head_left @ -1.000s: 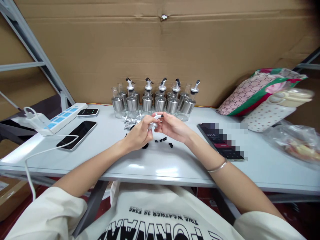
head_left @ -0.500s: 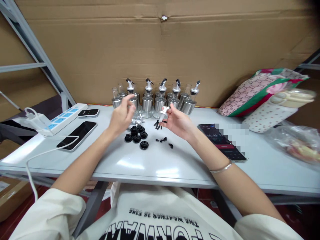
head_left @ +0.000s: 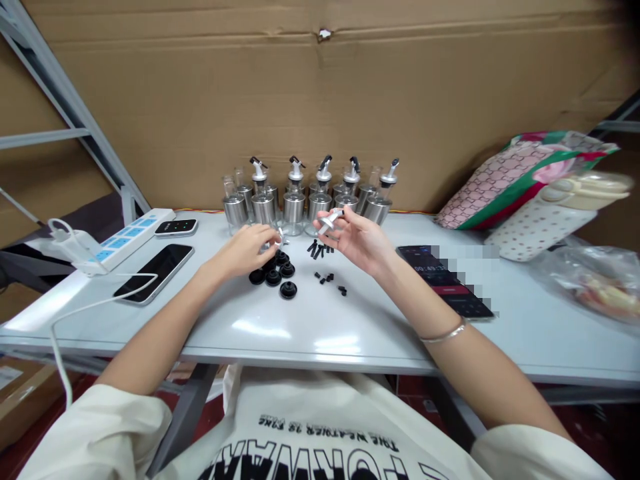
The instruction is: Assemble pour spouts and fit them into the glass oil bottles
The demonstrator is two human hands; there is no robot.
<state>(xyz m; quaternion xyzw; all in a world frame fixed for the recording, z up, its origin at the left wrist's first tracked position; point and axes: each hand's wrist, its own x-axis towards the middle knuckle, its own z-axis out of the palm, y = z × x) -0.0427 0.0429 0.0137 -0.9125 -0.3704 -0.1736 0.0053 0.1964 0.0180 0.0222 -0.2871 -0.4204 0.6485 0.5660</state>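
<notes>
My right hand [head_left: 357, 240] pinches a white pourer spout [head_left: 330, 221], held tilted above the table in front of the bottles. Lower on the left, my left hand [head_left: 250, 250] has its fingers curled down onto a small heap of white and silver parts [head_left: 281, 236], largely covered by the hand. What those fingers grip is hidden. Black ribbed stoppers [head_left: 288, 289] lie just in front of my left hand. Below my right hand are thin black tubes [head_left: 320, 249] and several tiny black caps [head_left: 329, 277].
Glass bottles with steel sleeves [head_left: 294, 205] stand in rows at the back, several topped with pourers [head_left: 324, 170]. A power strip [head_left: 120, 239] and a phone [head_left: 156, 272] lie left; another phone [head_left: 445, 280], a spotted flask [head_left: 545, 223] and a plastic bag [head_left: 595, 283] are right.
My left hand has come down from in front of the bottles onto the heap of white parts. My right hand has shifted slightly, turning the pourer spout to a flatter tilt.
</notes>
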